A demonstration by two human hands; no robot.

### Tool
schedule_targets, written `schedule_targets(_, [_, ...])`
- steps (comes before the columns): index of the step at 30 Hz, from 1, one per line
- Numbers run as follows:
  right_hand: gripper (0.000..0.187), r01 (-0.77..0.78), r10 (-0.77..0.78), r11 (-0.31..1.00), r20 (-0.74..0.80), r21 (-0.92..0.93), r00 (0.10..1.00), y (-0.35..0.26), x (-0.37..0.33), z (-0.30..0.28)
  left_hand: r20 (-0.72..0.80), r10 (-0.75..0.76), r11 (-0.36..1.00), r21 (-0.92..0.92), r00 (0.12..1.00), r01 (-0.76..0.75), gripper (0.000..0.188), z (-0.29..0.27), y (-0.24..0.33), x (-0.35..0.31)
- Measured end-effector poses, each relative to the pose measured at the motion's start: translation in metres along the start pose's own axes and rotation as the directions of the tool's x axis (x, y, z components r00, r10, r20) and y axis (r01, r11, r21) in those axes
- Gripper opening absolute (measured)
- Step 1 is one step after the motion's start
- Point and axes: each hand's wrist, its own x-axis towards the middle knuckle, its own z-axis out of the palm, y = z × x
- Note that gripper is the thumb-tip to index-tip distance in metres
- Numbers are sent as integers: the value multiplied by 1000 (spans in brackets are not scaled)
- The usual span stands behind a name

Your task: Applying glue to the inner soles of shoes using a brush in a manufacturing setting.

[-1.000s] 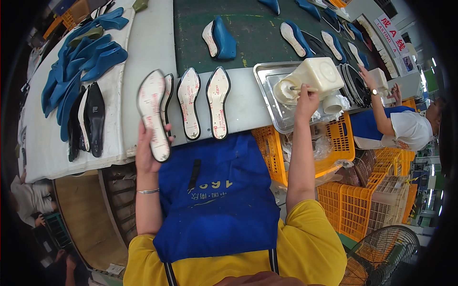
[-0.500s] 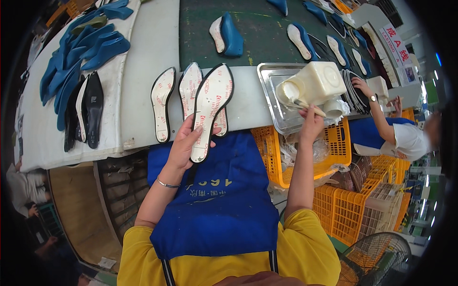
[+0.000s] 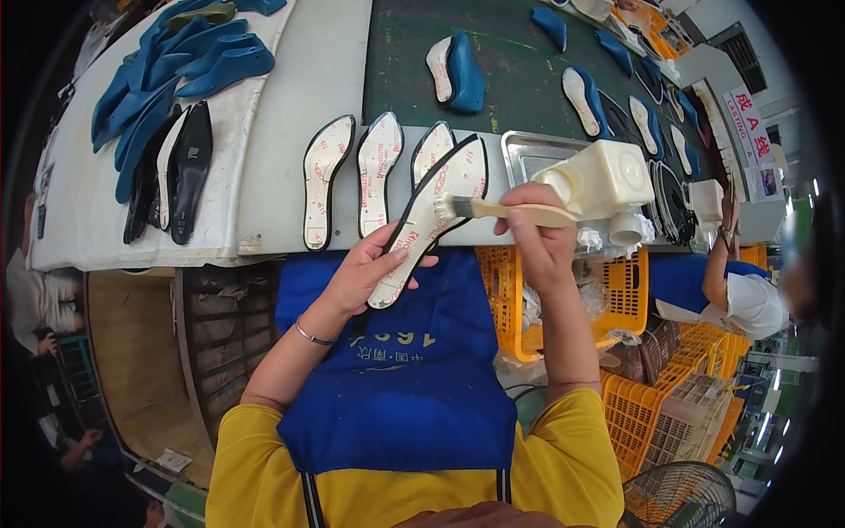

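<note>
My left hand (image 3: pixel 374 267) is closed round the heel end of a white shoe insole (image 3: pixel 429 226) with a black edge, tilted above the table's front edge. A wooden-handled brush (image 3: pixel 519 212) is gripped in my right hand (image 3: pixel 543 238). Its dark bristles touch the insole's middle, where a whitish wet smear shows. Behind the held piece lie three more insoles in a row: a left one (image 3: pixel 327 180), a middle one (image 3: pixel 381 167) and a partly covered one (image 3: pixel 431 148).
Right of my hands, a metal tray (image 3: pixel 528 145) bears a cream plastic jug (image 3: pixel 607 180). Yellow baskets (image 3: pixel 493 295) stand below. A green belt (image 3: pixel 400 97) carries blue shoe lasts (image 3: pixel 466 75). More lasts (image 3: pixel 224 70) are heaped at left. A co-worker (image 3: pixel 744 295) is at far right.
My right hand has brought the brush from the jug's mouth leftward onto the insole. The insole in my left hand is more tilted now, and the whole view has shifted.
</note>
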Motion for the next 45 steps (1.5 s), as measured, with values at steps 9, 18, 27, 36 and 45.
schedule_targets(9, [12,96,-100,901,13,-422,995,13,46,-22,33,4,1000,24,999,-5,50,-8,8,-16])
schedule_targets(18, [11,155,-102,979,336,-134,936,-24,19,18,-3,1,999,-35,1000,-1,50,-13,8,-17])
schedule_targets(27, [14,-28,6,960,-78,-280,997,3,57,-20,53,17,999,31,998,-18,50,-21,12,-24])
schedule_targets(36, [8,12,9,990,141,-143,990,-21,31,18,50,11,997,72,999,-14,50,-20,15,-24])
schedule_targets(45, [12,-39,15,985,-145,-165,989,4,79,-25,116,17,996,80,993,-26,51,-25,19,-30])
